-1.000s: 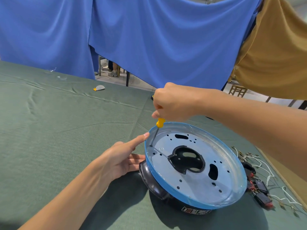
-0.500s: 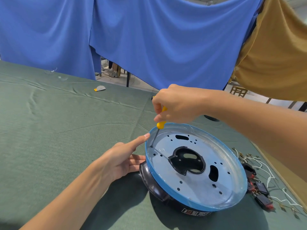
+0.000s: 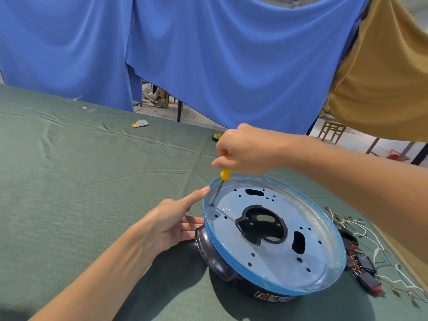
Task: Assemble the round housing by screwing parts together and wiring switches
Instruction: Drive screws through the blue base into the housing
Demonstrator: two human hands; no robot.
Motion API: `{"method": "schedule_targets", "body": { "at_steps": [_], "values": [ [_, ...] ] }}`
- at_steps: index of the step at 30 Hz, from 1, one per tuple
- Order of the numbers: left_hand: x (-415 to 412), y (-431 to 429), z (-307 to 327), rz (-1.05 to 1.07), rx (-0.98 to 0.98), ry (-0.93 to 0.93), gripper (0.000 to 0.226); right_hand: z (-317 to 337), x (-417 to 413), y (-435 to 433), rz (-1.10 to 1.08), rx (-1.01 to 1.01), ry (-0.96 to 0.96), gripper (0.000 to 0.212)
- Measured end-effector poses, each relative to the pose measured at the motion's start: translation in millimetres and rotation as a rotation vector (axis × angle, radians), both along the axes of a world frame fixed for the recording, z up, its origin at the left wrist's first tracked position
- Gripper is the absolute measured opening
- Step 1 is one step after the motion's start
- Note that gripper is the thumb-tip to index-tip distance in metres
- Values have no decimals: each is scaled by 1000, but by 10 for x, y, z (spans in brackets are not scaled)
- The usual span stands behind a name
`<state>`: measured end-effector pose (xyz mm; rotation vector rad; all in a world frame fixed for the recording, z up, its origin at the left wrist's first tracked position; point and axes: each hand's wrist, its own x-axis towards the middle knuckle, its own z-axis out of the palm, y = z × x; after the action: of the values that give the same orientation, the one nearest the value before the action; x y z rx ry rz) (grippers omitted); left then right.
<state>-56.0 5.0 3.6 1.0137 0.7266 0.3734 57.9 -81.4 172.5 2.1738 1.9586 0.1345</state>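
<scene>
The round housing (image 3: 273, 258) lies tilted on the green table: a black body under a grey metal plate with a blue rim and a black centre opening. My right hand (image 3: 245, 150) grips a yellow-handled screwdriver (image 3: 224, 175) from above. Its tip stands on a screw at the plate's left edge. My left hand (image 3: 171, 222) rests against the housing's left side, forefinger stretched out and touching the blue rim. Black switches with red parts (image 3: 364, 266) and white wires (image 3: 372, 237) lie to the right of the housing.
A roll of black tape (image 3: 217, 136) sits behind my right hand. A small grey and yellow piece (image 3: 140, 123) lies farther back on the green cloth (image 3: 81, 181). Blue and tan curtains hang behind the table. The table's right edge runs close to the switches.
My right hand has shifted its hold around the screwdriver handle, as in turning it. The tip stays on the same screw, and my left hand has not moved.
</scene>
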Motion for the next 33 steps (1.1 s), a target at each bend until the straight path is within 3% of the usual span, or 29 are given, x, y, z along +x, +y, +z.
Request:
{"method": "schedule_targets", "body": {
  "at_steps": [5, 10, 15, 19, 22, 25, 30, 33],
  "values": [
    [-4, 2, 0, -4, 5, 3, 116, 95, 20, -16, -111, -147, 45, 48],
    [-2, -1, -5, -8, 5, 6, 117, 144, 18, -50, 12, -76, 66, 11],
    [2, 6, -14, -6, 5, 17, 120, 4, 50, 18, -17, -2, 17, 43],
    [3, 2, -4, -8, 10, 18, 123, 63, 69, -3, -102, -97, 57, 48],
    [-4, -6, 6, -13, 9, 16, 125, 116, 84, -48, -66, -153, 36, 28],
    [-8, -13, 18, -15, 9, 16, 124, 82, 80, -51, 23, -44, 34, 14],
    [-13, -19, 27, -9, 17, 22, 121, -17, 86, 25, -1, 45, 36, 50],
    [-14, -25, 30, -11, 19, 22, 120, 49, 75, 10, -96, -60, 82, 51]
  ]
}}
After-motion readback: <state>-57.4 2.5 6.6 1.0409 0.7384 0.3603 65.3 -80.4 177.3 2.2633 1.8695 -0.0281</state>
